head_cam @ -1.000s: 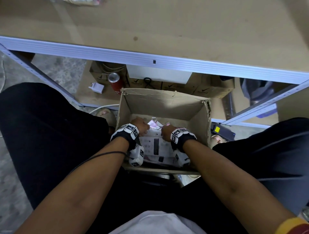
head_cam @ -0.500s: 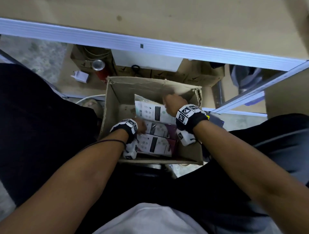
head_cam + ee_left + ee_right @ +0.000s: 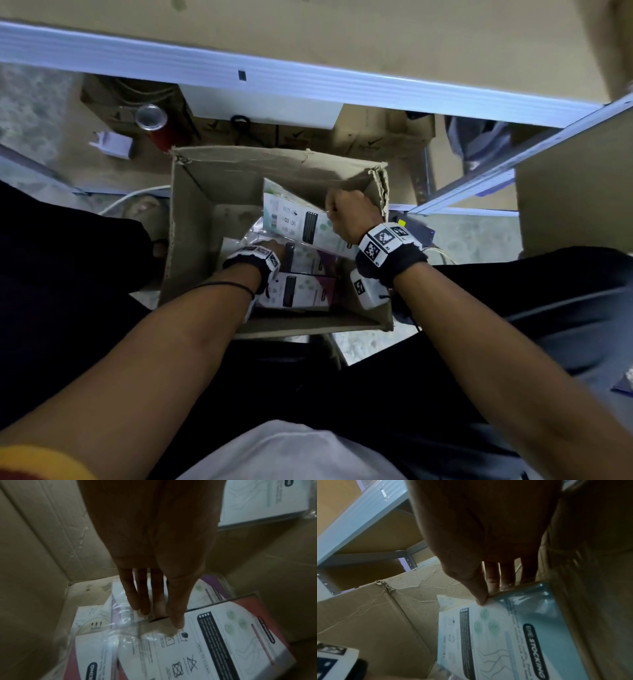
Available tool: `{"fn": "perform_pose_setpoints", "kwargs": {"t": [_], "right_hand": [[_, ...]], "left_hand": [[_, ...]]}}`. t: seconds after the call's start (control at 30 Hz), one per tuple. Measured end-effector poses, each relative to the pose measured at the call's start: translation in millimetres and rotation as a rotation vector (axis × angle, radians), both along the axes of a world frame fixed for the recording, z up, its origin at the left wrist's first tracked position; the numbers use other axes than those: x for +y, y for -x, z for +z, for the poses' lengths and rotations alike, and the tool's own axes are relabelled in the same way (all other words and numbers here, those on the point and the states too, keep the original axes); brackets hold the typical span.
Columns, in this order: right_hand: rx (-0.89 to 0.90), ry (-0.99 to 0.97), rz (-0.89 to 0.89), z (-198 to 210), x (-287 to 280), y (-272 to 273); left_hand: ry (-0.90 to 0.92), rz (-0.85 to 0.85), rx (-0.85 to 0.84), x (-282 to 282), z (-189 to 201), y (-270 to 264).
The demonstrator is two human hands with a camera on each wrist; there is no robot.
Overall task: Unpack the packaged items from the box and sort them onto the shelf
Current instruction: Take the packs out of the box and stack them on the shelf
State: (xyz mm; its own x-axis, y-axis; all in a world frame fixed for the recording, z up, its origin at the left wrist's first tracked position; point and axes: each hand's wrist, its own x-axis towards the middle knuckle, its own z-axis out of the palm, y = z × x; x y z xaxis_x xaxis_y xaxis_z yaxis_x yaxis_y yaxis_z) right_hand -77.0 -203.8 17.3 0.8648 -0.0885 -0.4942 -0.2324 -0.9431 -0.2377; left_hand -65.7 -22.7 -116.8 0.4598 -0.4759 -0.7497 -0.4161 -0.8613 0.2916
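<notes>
Cardboard box [image 3: 191, 219], wrapped packets [image 3: 301, 291] inside

Cardboard box [image 3: 191, 219]: plain tan-brown, creased. Teal pkg [image 3: 530, 635]: white panel w/ black text block, green circles, teal side band, black label w/ white letters. Maroon pkgs [image 3: 223, 635] lower in the box: white panels, black text block, maroon edges. Wrist bands [image 3: 383, 243]: white w/ black square markers over black strap. Can [image 3: 154, 126] beyond the box: red, silver top. Shelf rail [image 3: 308, 85]: pale blue-white.
</notes>
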Motion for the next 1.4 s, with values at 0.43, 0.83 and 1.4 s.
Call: {"fn": "perform_pose_setpoints", "kwargs": {"t": [0.43, 0.83, 1.4], "right_hand": [[0.026, -0.086, -0.046, -3.8, -2.3, 4.5], [0.052, -0.069, -0.038, -1.2, 0.8, 3.9], [-0.002, -0.035, 0.007, -4.8, 5.6, 6.1]], "left_hand": [[-0.116, -0.16, -0.04, -4.7, -3.9, 9.3], [-0.246, -0.142, -0.056, 27.2, -7.0, -18.0], [-0.118, -0.122, -0.023, 24.0, 26.5, -15.7]]}}
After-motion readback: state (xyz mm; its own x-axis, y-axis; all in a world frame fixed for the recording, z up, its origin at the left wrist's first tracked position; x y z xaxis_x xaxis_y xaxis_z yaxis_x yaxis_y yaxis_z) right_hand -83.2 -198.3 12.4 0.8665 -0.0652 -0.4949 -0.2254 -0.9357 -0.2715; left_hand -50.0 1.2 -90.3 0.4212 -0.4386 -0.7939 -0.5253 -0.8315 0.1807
